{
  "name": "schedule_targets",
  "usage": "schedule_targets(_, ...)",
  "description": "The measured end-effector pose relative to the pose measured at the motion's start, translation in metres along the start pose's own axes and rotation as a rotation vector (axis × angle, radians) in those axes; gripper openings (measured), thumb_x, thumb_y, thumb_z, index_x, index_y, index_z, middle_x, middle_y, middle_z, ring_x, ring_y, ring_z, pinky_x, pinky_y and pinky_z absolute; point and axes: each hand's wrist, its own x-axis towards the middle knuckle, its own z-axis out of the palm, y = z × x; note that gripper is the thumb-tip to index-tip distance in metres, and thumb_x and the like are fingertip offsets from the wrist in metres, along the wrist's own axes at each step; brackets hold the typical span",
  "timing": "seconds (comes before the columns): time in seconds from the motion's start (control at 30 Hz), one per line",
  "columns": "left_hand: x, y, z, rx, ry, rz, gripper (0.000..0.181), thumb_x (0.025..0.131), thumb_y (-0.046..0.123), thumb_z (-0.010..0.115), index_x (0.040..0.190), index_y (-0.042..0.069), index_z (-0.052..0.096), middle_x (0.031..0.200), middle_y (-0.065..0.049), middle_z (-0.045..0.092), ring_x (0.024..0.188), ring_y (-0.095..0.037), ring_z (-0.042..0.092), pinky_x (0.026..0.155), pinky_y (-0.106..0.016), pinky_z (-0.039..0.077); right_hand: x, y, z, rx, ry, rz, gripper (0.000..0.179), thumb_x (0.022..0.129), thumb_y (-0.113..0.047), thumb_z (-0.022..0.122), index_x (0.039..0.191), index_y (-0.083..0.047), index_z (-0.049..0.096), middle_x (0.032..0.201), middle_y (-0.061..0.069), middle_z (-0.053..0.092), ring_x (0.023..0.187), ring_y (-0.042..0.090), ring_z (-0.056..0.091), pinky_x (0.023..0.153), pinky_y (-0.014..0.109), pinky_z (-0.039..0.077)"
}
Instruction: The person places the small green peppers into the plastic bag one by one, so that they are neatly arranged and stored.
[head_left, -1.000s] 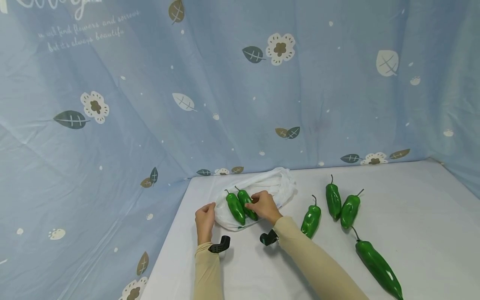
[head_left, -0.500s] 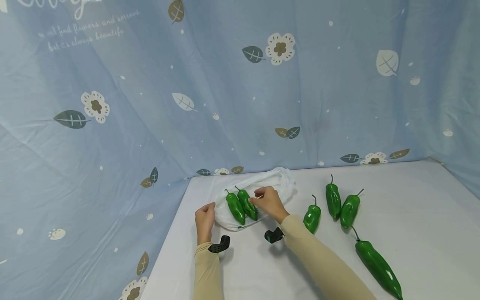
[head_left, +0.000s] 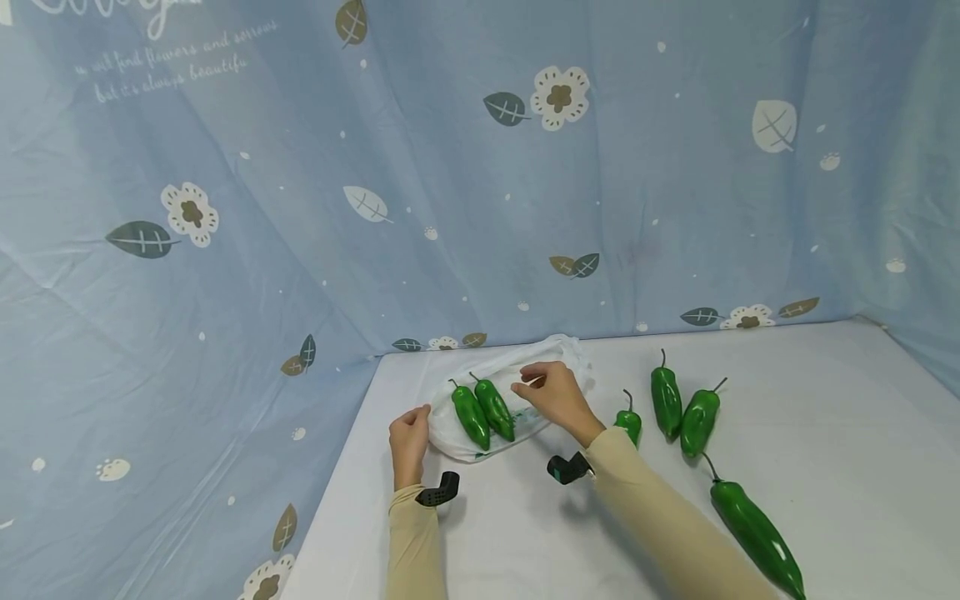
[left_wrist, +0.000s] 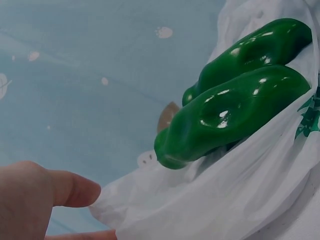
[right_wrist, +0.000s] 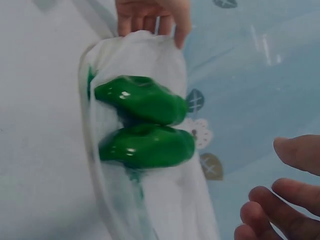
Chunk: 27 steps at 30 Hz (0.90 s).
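Observation:
Two glossy green peppers, the left one [head_left: 470, 417] and the right one [head_left: 494, 410], lie side by side on a white plastic bag [head_left: 444, 435], or in its mouth. At the bag's left end my left hand [head_left: 408, 443] pinches its edge between thumb and fingers. The left wrist view shows the thumb against the white plastic [left_wrist: 190, 205]. Over the right part of the bag hovers my right hand [head_left: 561, 398], fingers loosely bent and thumb apart, holding nothing. In the right wrist view a gap separates those fingers [right_wrist: 282, 205] from both peppers.
A pepper [head_left: 628, 427] partly hides behind my right sleeve. Farther right lie an upper pepper [head_left: 666, 402], one beside it [head_left: 701, 423] and a long one [head_left: 757, 533] near the front. A blue patterned curtain [head_left: 465, 167] hangs behind the white table [head_left: 840, 433].
My right hand has let go of the right pepper and drawn away to the right and slightly up. The left hand keeps its grip on the bag; both peppers on the bag stay put.

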Motion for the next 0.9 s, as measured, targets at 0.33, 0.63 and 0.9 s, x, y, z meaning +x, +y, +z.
schedule_targets(0.33,0.001,0.0,0.0,-0.005,0.002,-0.006,0.05,0.102,0.035,0.058,0.127,-0.007,0.068,0.139,-0.029,0.062,0.132,-0.042,0.057,0.111,-0.056,0.046,-0.014,-0.005,-0.031,-0.002,0.0,-0.044,0.037,0.095,-0.024,0.075,0.125,-0.001,0.072,0.12,0.018,0.074,0.103,0.031,0.071,0.079,0.037,0.059)
schedule_targets(0.63,0.0,-0.002,-0.002,-0.001,0.002,-0.009,0.049,0.102,0.034,0.058,0.128,-0.006,0.068,0.138,-0.028,0.062,0.131,-0.042,0.058,0.11,-0.055,0.048,-0.028,-0.001,-0.057,-0.018,0.03,-0.059,0.036,0.096,-0.023,0.075,0.124,-0.002,0.072,0.115,0.016,0.075,0.104,0.031,0.071,0.078,0.034,0.058)
schedule_targets(0.9,0.001,-0.001,-0.001,0.004,0.006,-0.013,0.049,0.102,0.035,0.058,0.128,-0.005,0.068,0.137,-0.028,0.064,0.127,-0.04,0.06,0.105,-0.052,0.051,-0.039,0.003,-0.082,-0.054,0.067,-0.075,0.035,0.096,-0.023,0.074,0.124,-0.001,0.072,0.115,0.017,0.076,0.102,0.031,0.072,0.078,0.033,0.057)
